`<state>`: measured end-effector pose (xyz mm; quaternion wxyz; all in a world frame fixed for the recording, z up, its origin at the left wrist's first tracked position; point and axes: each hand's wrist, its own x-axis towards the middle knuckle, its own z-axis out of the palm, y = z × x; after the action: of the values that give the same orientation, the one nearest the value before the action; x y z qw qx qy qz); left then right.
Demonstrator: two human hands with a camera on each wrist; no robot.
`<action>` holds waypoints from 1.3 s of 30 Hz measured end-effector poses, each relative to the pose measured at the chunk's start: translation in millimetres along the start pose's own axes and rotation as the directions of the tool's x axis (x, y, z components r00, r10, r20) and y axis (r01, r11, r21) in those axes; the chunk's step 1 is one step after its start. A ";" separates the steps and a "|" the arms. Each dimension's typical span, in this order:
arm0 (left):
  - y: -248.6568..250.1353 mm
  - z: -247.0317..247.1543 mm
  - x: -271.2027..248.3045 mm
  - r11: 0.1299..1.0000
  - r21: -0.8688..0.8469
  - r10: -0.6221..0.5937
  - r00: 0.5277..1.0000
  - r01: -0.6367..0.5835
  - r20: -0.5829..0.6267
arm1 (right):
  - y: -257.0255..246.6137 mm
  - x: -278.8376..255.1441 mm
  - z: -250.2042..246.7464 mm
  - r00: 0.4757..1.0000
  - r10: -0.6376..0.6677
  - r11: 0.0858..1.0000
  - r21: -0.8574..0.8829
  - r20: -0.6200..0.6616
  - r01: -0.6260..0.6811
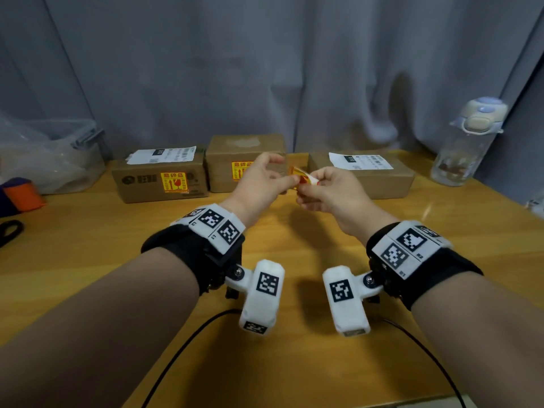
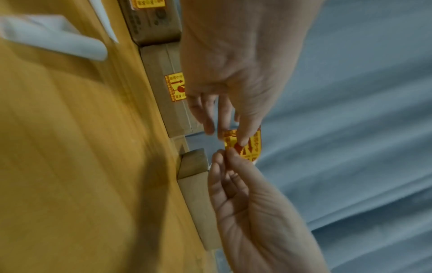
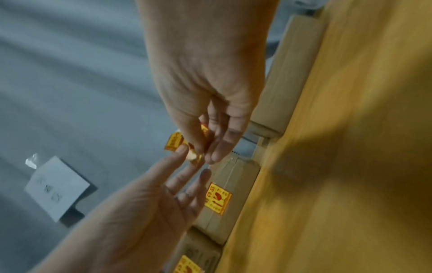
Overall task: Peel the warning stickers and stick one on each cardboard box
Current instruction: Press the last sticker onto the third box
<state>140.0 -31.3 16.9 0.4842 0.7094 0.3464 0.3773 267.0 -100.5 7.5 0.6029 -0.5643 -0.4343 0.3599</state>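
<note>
A yellow and red warning sticker [image 1: 302, 178] [image 2: 251, 147] [image 3: 174, 141] is held in the air between both hands, with white backing showing at its right edge. My left hand [image 1: 290, 179] pinches its left side, thumb on its face. My right hand [image 1: 306, 188] [image 3: 198, 157] pinches its right side. Behind them cardboard boxes stand in a row. The left box [image 1: 147, 184] and the middle box [image 1: 223, 160] each carry a sticker on the front. A small box [image 1: 298, 161] and the right box [image 1: 382, 181] show none.
The wooden table [image 1: 117, 237] ends at a grey curtain. A clear water bottle [image 1: 468, 142] stands at the far right, a plastic container [image 1: 50, 154] and an orange object [image 1: 23, 195] at the far left. Black cables [image 1: 182, 348] cross the near edge.
</note>
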 end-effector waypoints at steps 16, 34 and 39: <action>-8.8 84.1 43.4 0.992 0.080 0.093 0.992 -0.100 0.086 | 17.0 31.0 -92.5 0.981 0.064 0.981 -0.170 -0.185 -0.096; -30.2 80.7 58.4 0.917 0.381 -0.172 0.979 0.119 0.107 | 33.2 45.3 -132.4 0.929 0.048 0.952 -0.264 -0.367 -0.154; -9.4 70.8 40.1 0.720 0.692 0.085 0.996 -0.048 -0.020 | 10.4 39.8 -113.9 0.924 0.000 0.957 -0.267 -0.382 -0.110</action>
<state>219.5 -24.4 -1.4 0.1625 0.8409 0.4483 0.2558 388.0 -104.5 3.4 0.5778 -0.7154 -0.3407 0.1955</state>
